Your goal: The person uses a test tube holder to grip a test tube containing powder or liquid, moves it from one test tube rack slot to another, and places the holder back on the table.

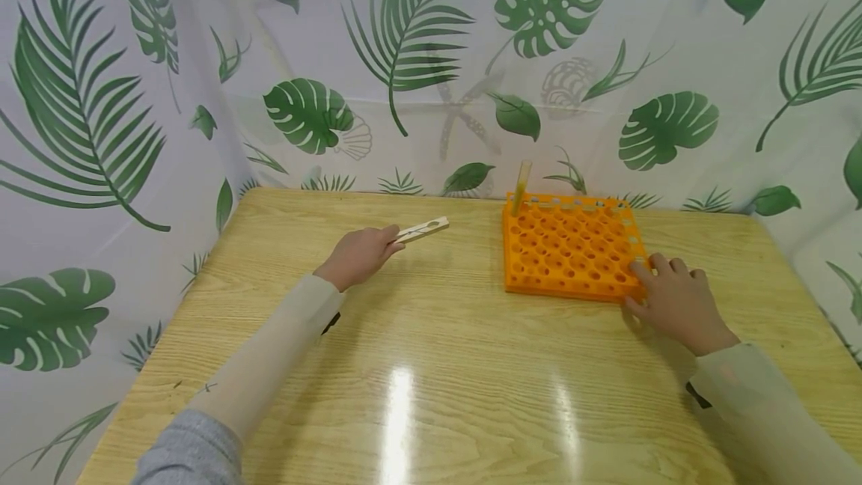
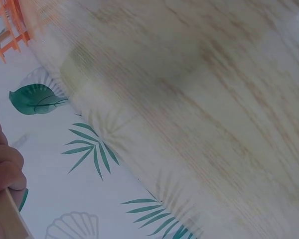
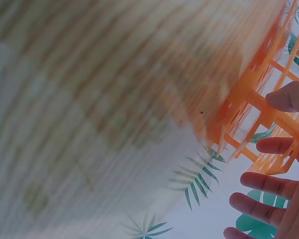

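Note:
A wooden test tube clamp (image 1: 424, 229) points right from my left hand (image 1: 360, 254), which grips its end above the left-middle of the table. At the lower left of the left wrist view, curled fingers (image 2: 5, 167) hold the same clamp (image 2: 10, 214). On the right stands an orange test tube rack (image 1: 572, 245) with many round holes. One test tube (image 1: 521, 187) with yellowish contents stands slightly tilted in its back left corner. My right hand (image 1: 680, 305) holds the rack's front right corner between thumb and index finger. Its other fingers (image 3: 269, 184) spread beside the rack (image 3: 284, 119).
A wood-grain table (image 1: 431, 350) lies under both hands, with light glare near its front. Behind it and at the sides hangs a white cloth (image 1: 431, 141) printed with green leaves.

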Motion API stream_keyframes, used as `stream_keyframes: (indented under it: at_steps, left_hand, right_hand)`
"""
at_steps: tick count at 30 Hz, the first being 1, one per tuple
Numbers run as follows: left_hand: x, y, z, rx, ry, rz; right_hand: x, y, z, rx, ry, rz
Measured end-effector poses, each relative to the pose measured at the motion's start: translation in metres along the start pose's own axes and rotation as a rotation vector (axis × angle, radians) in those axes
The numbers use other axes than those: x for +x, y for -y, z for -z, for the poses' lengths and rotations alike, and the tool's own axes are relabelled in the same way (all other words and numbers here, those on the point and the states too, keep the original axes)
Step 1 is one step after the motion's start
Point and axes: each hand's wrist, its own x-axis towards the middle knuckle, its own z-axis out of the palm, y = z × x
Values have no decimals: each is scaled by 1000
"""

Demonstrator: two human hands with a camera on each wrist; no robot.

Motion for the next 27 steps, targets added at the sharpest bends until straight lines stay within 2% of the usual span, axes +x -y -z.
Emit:
stream_keyframes:
  at_steps: [7,17,27]
  left_hand:
    - [-1,-1,3,-1,-10,-5]
    - [-2,-4,8,-16,11,8]
    - [1,-1,7,0,-2,-7]
  right_hand:
    - [0,-1,-1,-5,11,0]
    - [0,-1,-1,-9,28,-6]
    - [0,-2,-2,-15,-7,3]
